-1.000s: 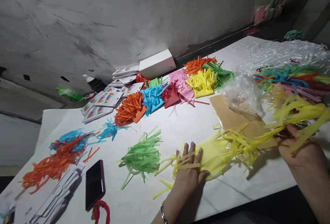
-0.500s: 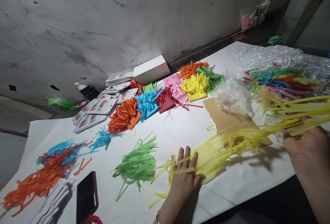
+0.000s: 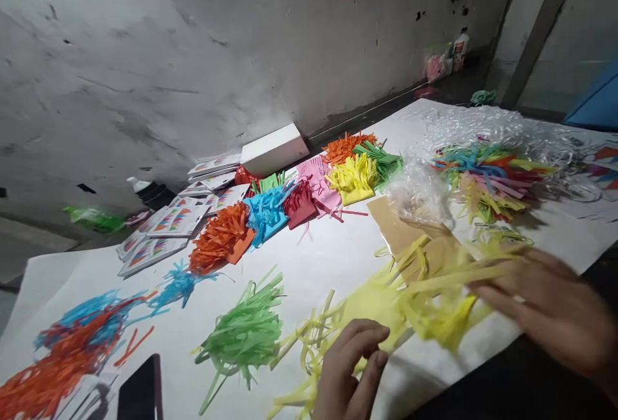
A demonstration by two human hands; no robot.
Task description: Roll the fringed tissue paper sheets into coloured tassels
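Observation:
Yellow tissue paper with fringed strips (image 3: 374,307) lies across the front of the white-covered table. My left hand (image 3: 350,365) is over its left end, fingers bent and thumb apart, with nothing visible between them. At the right end, my right hand (image 3: 545,304) is smeared by motion against the loose yellow strips. Whether its fingers grip any strips cannot be made out. Left of my left hand is a bunch of light green fringed paper (image 3: 244,330). A brown sheet (image 3: 410,246) lies partly under the yellow strips.
Fringed paper bundles in orange (image 3: 219,236), blue (image 3: 268,214) and other colours line the back. A clear plastic bag (image 3: 420,185) sits beside multicoloured strips (image 3: 492,178). Printed cards (image 3: 178,220), a white box (image 3: 275,149) and a phone (image 3: 140,391) are at the left and back.
My left hand has lifted from lying flat on the yellow paper and curled its fingers. My right hand has moved left, and the stretched yellow strips have slackened and bunched. The view has shifted.

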